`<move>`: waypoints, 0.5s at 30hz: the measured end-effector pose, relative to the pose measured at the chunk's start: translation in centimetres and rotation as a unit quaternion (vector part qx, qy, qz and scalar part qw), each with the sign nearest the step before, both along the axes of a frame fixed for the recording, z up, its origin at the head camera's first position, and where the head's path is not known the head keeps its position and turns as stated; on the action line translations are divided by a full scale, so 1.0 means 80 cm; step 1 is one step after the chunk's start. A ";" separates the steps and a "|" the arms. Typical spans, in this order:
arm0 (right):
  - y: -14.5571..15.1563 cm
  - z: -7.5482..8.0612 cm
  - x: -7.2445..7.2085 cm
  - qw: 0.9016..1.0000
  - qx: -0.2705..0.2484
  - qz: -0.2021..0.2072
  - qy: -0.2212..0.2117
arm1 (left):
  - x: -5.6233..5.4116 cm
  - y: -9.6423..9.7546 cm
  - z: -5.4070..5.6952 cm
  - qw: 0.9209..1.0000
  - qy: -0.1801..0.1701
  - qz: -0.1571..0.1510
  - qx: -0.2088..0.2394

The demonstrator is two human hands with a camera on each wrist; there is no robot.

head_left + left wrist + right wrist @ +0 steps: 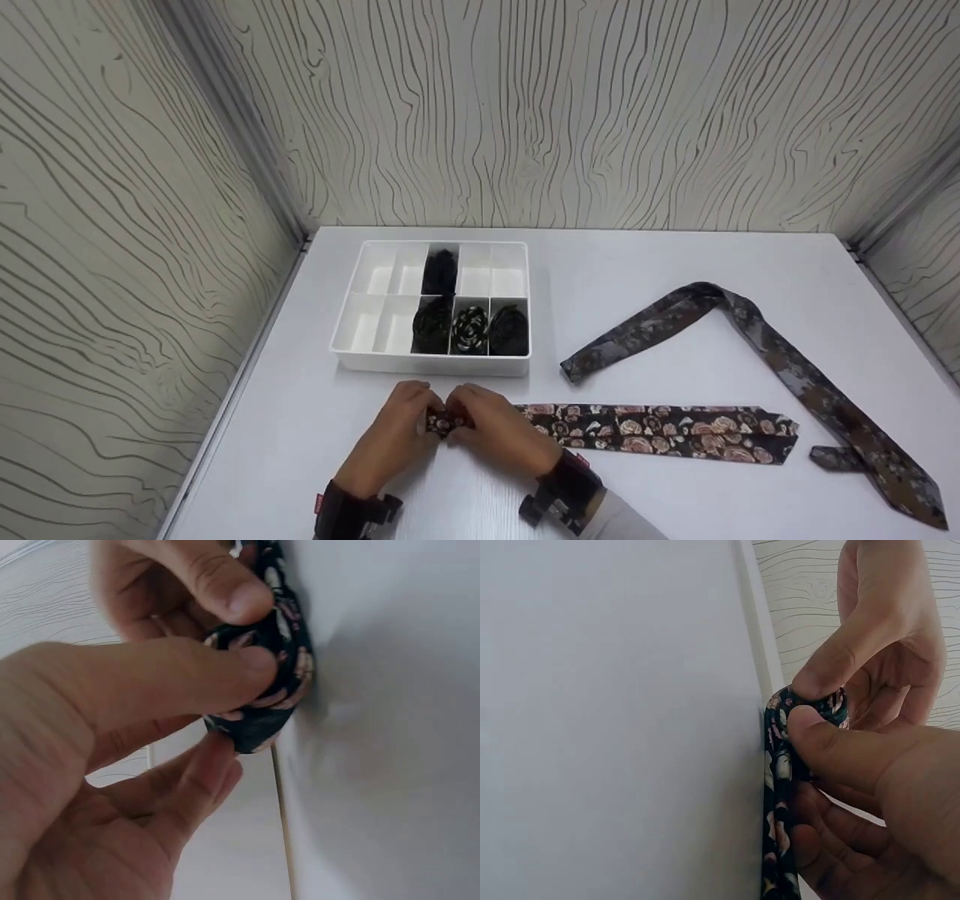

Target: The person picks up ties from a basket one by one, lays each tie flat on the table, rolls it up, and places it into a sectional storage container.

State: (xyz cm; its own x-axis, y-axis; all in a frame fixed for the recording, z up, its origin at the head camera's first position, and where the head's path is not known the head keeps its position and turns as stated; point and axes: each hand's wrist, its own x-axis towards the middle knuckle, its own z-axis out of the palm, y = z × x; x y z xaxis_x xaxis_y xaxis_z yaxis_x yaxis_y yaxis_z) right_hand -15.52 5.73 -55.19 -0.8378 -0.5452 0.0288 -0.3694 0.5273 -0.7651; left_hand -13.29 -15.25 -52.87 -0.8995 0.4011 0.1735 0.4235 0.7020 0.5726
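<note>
A dark necktie with pink roses (660,431) lies along the table, its left end rolled into a coil. My left hand (394,431) pinches the coil from the left, the thumb on its side in the left wrist view. From the other side my right hand (499,431) grips the same roll (784,727), thumb pressed against it. Both thumbs lie close together on the coil. The pointed wide end of the necktie stretches flat to the right. Part of the roll is hidden behind the fingers.
Just behind the hands stands a white divided box (431,365). Several of its compartments hold rolled dark neckties, one of them a patterned roll (470,330). A brown-grey patterned necktie (802,375) lies bent on the right of the white table (637,262). Wood-grain panels (540,112) enclose the table.
</note>
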 end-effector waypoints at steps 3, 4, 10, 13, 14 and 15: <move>0.000 0.000 0.000 0.999 0.026 -0.010 0.036 | -0.002 0.002 0.000 0.999 0.032 -0.006 -0.025; 0.000 0.000 0.000 0.998 0.038 -0.016 0.052 | -0.002 0.003 0.000 0.999 0.039 -0.009 -0.030; 0.004 0.004 0.004 0.995 0.071 -0.030 0.069 | -0.004 0.012 0.000 0.997 0.048 -0.050 -0.029; 0.006 0.006 0.005 0.996 0.065 -0.030 0.054 | -0.005 0.014 0.002 0.997 0.047 -0.057 -0.027; 0.007 0.006 0.005 0.996 0.067 -0.030 0.058 | -0.006 0.015 0.002 0.997 0.039 -0.058 -0.020; 0.007 0.005 0.005 0.995 0.069 -0.031 0.067 | -0.006 0.015 0.003 0.998 0.028 -0.061 -0.009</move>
State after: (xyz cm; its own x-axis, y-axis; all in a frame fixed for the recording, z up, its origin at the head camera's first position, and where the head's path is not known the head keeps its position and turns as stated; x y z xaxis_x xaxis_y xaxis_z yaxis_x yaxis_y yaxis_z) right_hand -15.14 6.32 -54.79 -0.8640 -0.4984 0.0709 -0.4262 0.6491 -0.6301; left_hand -13.78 -14.04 -52.67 -0.8329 0.5107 0.2133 0.5373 0.6537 0.5329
